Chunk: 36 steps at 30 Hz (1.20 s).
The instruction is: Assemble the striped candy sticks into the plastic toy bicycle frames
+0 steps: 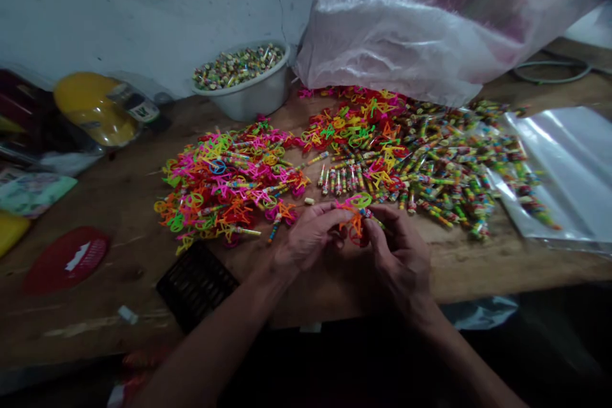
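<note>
My left hand (313, 236) is closed on a small cluster of plastic bicycle-like pieces (354, 224) in orange, red and green. Close beside it, my right hand (400, 247) pinches a thin patterned tube (373, 218) against that cluster. Just behind the hands stand several short filled tubes (342, 180) in a row. To the left spreads a heap of bright plastic pieces (229, 185) mixed with tubes, and a small pale cap (309, 201) rests near my left fingers. More colourful tubes (444, 172) are piled on the right.
A white basin (248, 101) full of small pieces stands at the back by the wall. A large plastic bag (392, 44) hangs over the rear heap. Clear plastic sheets (568, 172) lie right. On the left are a black basket (196, 284), a red fan-shaped item (67, 260) and a yellow object (90, 105).
</note>
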Tool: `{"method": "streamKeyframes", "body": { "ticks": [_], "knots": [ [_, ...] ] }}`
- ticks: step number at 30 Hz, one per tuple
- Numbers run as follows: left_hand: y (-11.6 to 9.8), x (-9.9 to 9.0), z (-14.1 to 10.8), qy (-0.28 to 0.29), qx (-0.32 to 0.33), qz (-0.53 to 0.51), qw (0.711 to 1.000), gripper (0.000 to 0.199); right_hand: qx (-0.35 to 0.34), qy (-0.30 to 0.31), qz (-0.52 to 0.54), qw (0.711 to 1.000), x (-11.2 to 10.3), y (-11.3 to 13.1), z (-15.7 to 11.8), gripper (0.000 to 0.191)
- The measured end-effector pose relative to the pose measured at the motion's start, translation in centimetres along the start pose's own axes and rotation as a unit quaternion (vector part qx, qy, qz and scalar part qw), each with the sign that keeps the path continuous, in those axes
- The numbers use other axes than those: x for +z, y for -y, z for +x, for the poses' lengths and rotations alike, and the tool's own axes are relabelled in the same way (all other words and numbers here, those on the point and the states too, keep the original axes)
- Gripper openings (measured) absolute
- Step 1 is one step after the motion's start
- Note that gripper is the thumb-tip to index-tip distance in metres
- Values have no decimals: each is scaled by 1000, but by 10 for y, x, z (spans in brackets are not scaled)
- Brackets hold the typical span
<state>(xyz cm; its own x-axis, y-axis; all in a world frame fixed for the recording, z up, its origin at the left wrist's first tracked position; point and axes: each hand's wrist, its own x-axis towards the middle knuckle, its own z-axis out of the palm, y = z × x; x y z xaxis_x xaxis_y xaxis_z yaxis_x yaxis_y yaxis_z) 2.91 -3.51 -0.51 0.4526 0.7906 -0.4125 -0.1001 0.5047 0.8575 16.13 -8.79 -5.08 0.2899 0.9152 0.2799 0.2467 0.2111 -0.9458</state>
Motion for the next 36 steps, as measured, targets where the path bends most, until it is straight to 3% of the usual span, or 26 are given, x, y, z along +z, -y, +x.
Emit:
{"method": "streamKeyframes", "body": {
  "ticks": [3,6,11,15,23,30,36],
  "knots": [
    [8,9,-5,-15,24,-96,995,22,-43,-7,-19,999,6,4,0,24],
    [12,8,-8,-38,55,-109,992,21,-57,-1,-31,998,-2,6,6,21],
    [13,-6,-11,27,5,-97,995,23,50,85,23,995,-20,1,10,19],
    [16,-7,-13,67,-16,-112,991,27,88,133,101,982,-20,-2,11,18],
    [19,0,-16,47,-3,-120,992,31,132,176,173,960,-19,-4,12,19],
    [25,3,-19,23,-13,-140,990,29,8,164,74,984,-18,-10,8,13],
    [25,4,-27,-24,1,-100,995,23,-122,181,-28,975,-21,-8,6,14]
  ]
}}
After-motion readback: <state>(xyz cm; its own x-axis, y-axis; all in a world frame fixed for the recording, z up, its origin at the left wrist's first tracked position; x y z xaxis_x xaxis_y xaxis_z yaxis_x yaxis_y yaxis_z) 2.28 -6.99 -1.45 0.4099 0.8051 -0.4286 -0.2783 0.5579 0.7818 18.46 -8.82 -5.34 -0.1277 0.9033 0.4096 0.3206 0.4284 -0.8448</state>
